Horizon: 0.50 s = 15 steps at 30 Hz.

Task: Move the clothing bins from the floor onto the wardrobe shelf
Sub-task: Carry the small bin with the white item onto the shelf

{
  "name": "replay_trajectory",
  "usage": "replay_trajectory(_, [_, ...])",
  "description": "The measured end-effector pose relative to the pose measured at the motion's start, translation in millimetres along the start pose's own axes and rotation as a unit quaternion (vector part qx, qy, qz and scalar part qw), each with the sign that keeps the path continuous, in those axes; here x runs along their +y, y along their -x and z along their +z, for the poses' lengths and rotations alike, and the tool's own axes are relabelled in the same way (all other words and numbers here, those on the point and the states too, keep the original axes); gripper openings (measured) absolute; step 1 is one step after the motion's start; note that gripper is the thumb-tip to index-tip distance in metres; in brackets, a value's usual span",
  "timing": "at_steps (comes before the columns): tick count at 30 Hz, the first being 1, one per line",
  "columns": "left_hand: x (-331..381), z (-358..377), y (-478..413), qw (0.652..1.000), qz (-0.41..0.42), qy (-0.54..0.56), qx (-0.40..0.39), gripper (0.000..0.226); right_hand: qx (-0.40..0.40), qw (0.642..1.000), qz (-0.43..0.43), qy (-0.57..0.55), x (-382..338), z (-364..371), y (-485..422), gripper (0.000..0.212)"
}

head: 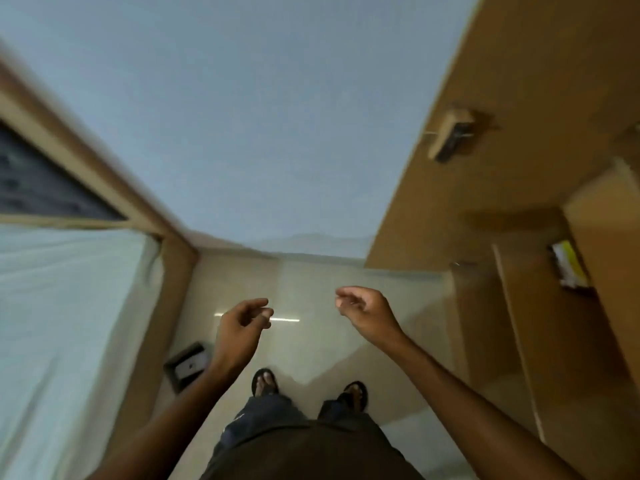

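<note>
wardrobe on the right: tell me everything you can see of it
The wardrobe fills the right side: plain brown wood-look panels, standing on the pale tiled floor. A blurred pale-and-dark handle fitting sits high on its broad panel. Further right it looks open, and a yellow-and-white pack lies on a shelf inside. No bin shows in it.

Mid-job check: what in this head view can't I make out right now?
Head view only.
Bins: none show; floor past the frame edges is cut off.
Wardrobe shelf: cut by the right edge, blurred.
Yellow-white item on it: too blurred to name.
Dark thing on the floor by the bed: blurred, partly behind the left forearm.
</note>
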<state>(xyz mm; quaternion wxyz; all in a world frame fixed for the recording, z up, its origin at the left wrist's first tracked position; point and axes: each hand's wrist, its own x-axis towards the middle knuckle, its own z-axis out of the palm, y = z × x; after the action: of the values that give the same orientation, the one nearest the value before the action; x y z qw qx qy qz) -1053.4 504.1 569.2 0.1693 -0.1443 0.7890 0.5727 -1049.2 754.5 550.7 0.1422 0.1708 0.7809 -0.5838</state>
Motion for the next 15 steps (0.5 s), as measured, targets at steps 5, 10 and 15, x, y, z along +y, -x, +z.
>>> replay_trajectory(5, [-41.9, -86.1, 27.5, 0.990, -0.039, 0.061, 0.121, 0.024, -0.116, 0.990, -0.037, 0.067, -47.5, 101.7, -17.6, 0.024])
replay_trajectory(10, [-94.8, -183.3, 54.6, 0.960, -0.088, 0.121, 0.236, 0.022, -0.230, 0.963, -0.066, 0.125, -90.5, 230.8, -23.2, 0.025])
replay_trajectory(15, [-141.6, -254.7, 69.9, 0.926, -0.132, 0.132, 0.328, 0.020, -0.315, 0.928, -0.103, 0.170, -112.0, 326.9, -26.3, 0.026])
